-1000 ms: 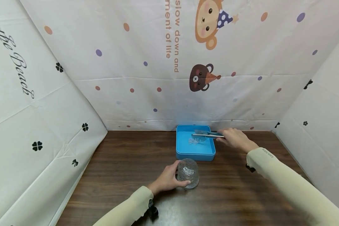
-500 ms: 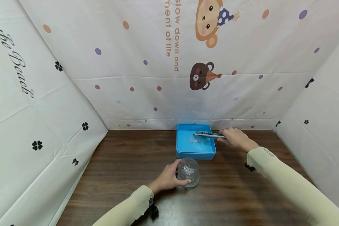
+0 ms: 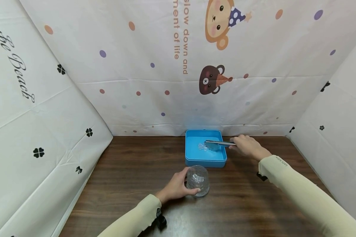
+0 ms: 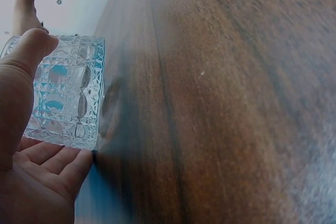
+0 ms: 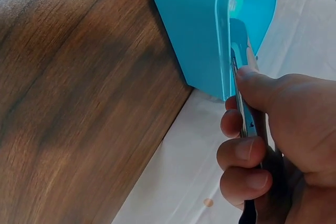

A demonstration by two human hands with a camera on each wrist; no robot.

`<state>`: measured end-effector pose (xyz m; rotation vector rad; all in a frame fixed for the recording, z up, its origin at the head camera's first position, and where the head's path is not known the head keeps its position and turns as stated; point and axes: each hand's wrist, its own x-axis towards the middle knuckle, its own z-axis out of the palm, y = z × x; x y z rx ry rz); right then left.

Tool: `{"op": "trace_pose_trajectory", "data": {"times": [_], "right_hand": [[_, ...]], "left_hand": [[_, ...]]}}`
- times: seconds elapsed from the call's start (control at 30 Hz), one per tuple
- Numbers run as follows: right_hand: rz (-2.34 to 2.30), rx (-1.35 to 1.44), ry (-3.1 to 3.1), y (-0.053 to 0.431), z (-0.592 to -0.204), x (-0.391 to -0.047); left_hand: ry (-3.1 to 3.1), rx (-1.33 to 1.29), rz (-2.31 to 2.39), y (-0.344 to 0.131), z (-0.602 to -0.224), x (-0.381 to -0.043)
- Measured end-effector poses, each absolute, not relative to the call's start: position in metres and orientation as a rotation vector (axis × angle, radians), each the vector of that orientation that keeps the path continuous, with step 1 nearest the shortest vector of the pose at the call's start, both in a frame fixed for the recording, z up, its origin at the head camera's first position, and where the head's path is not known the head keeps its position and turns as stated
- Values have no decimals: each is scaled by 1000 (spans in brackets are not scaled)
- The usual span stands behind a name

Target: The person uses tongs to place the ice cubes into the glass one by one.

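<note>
My left hand (image 3: 176, 188) holds a clear drinking glass (image 3: 199, 186) with its thumb and fingers round the side. A patterned, cut-glass wall shows on the glass (image 4: 65, 95) in the left wrist view, and several small clear pieces lie inside it. My right hand (image 3: 247, 145) grips metal tongs (image 3: 221, 143), thumb on one side and fingers curled round the other. The tongs' far end reaches over the right wall of a blue square box (image 3: 206, 162). Just left of that end, small clear chunks (image 3: 202, 146) lie on the box's floor.
The dark wooden table (image 3: 142, 158) carries the box at its back edge, with the glass right in front of it. A white printed cloth (image 3: 154, 108) rises behind the table, and more cloth stands at the left and right sides.
The tongs have turned and shifted slightly inside the box; their two arms, spread apart a second ago, now overlap in the head view. The left hand and glass stay put.
</note>
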<state>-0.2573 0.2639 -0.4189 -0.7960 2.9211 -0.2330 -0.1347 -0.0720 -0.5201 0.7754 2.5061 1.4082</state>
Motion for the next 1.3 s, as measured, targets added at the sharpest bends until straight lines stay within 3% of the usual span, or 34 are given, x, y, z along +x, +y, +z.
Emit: {"op": "trace_pose_trajectory", "data": {"times": [0.47,1.3], "right_hand": [[-232,-778,2933,267,-416,-258],[-414,-922,3071,268,-399,-228]], "left_hand": [[2510,774,1401,-72,-519,-136],[2498,775,1420,-73,-523,-135]]}}
